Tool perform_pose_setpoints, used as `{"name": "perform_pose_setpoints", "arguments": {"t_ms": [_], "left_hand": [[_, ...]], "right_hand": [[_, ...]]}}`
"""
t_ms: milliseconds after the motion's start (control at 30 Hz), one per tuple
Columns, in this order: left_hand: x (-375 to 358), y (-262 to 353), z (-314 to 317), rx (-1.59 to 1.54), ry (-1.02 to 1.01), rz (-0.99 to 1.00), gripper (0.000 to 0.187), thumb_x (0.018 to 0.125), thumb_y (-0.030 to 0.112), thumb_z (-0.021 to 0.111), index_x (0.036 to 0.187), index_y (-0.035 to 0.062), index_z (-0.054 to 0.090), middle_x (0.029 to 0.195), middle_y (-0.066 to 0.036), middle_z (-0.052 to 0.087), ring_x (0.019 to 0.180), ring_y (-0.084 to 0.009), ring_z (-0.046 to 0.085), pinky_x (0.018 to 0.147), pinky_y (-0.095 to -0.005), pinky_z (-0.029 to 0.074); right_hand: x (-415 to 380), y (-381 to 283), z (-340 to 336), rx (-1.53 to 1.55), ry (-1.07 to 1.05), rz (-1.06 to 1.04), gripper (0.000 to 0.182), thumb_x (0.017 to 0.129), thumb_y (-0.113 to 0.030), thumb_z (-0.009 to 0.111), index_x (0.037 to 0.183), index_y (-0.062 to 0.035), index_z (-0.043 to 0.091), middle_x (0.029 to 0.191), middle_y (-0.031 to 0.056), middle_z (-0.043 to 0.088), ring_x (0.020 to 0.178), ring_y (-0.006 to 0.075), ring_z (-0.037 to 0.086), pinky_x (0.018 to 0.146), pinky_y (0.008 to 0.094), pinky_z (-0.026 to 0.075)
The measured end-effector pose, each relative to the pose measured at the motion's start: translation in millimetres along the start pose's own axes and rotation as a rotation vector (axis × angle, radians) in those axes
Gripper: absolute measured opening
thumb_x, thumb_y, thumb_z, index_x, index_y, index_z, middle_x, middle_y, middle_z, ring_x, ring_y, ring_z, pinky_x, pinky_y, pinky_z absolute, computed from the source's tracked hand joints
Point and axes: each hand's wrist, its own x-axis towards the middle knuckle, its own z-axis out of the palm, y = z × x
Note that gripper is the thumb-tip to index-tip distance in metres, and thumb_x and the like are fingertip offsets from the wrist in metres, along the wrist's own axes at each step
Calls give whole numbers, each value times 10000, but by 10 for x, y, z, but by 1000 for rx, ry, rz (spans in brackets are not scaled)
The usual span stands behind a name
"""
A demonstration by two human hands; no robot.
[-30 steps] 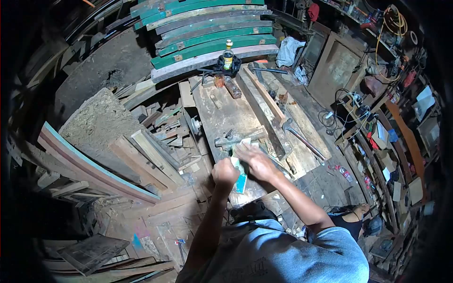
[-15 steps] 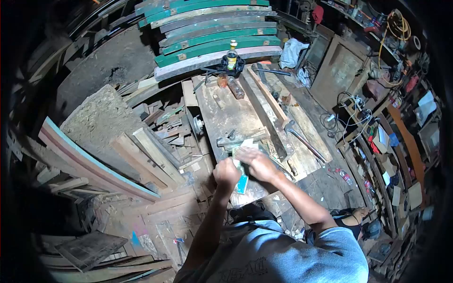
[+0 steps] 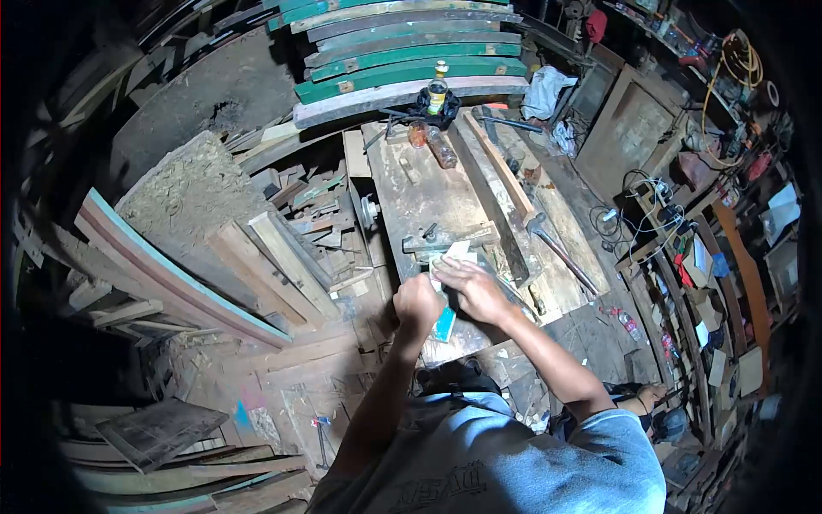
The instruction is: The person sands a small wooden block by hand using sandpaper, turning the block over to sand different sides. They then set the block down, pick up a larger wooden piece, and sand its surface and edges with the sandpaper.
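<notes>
At the near end of the workbench [image 3: 437,193], my left hand [image 3: 419,300] is closed in a fist; what is inside it is hidden. Just right of it, my right hand [image 3: 473,289] lies flat with fingers stretched over a flat pale piece. A teal strip [image 3: 443,325] shows below the hands, and a white sheet-like piece [image 3: 460,250] sticks out beyond the right fingers. My hands hide how these join. A short wooden block [image 3: 449,240] lies crosswise just beyond, with a small dark object [image 3: 430,230] on it.
A hammer [image 3: 561,253] rests on the right boards. Farther back stand a yellow-labelled bottle [image 3: 437,96] and jars [image 3: 442,150]. Green planks [image 3: 419,74] are stacked behind the bench. Wood offcuts [image 3: 317,214] fill the left side; cluttered shelving [image 3: 693,283] lines the right.
The whole view has shifted slightly, so the bench and hands appear farther right and up. My right fingers look a little more spread; the left fist stays beside them.
</notes>
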Motion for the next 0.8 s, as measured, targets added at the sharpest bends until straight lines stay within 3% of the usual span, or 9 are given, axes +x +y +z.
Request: {"name": "perform_pose_setpoints", "arguments": {"t_ms": [133,233,333,400,500,600,667,800], "left_hand": [[76,110,-168,-25,-178,-78,86,805,133,717,787,52,739,810,-254,755,772,-495,758,692,-604,602],[115,128,-226,-57,-139,-84,74,793,113,729,809,50,763,832,-260,766,801,-495,769,721,-603,615],[133,195,-270,-32,-214,-119,76,789,111,738,824,49,765,831,-256,766,812,-496,771,735,-612,612],[140,183,-281,-20,-299,-156,92,792,110,732,841,44,772,851,-261,773,827,-498,773,756,-608,617],[169,162,-283,-41,-282,-169,108,796,112,731,861,43,782,879,-264,782,845,-497,778,771,-593,624],[174,170,-256,-15,-349,-167,112,799,120,738,869,46,785,881,-261,783,858,-496,779,777,-594,623],[170,177,-282,-26,-352,-185,118,809,118,733,880,43,790,885,-261,783,863,-495,779,788,-594,623],[218,206,-374,-35,-360,-209,117,812,112,727,880,41,790,882,-247,785,868,-490,780,797,-585,627]], "right_hand": [[78,299,-95,-27,196,139,594,819,81,577,1366,-31,777,1456,184,732,1511,374,578,1271,509,448],[-17,-20,47,-36,101,-21,574,834,72,585,1350,-57,801,1462,154,740,1526,348,572,1276,491,435],[-36,250,6,-23,89,7,677,773,107,552,1385,-68,781,1512,140,719,1538,353,564,1282,529,404],[31,281,36,-26,276,142,591,788,102,588,1298,-78,827,1435,136,764,1507,338,601,1246,520,427],[-55,-33,177,-70,200,10,615,788,90,580,1325,-92,819,1423,131,771,1483,336,622,1230,493,439],[-82,285,97,-32,171,-33,588,802,91,577,1302,-93,825,1406,136,778,1482,329,628,1202,499,462],[-9,370,75,-63,356,107,571,817,93,586,1291,-105,835,1397,136,784,1495,320,618,1199,497,461],[-104,45,140,-68,161,-56,557,831,81,619,1312,-103,831,1420,110,779,1500,280,617,1197,494,453]]}}
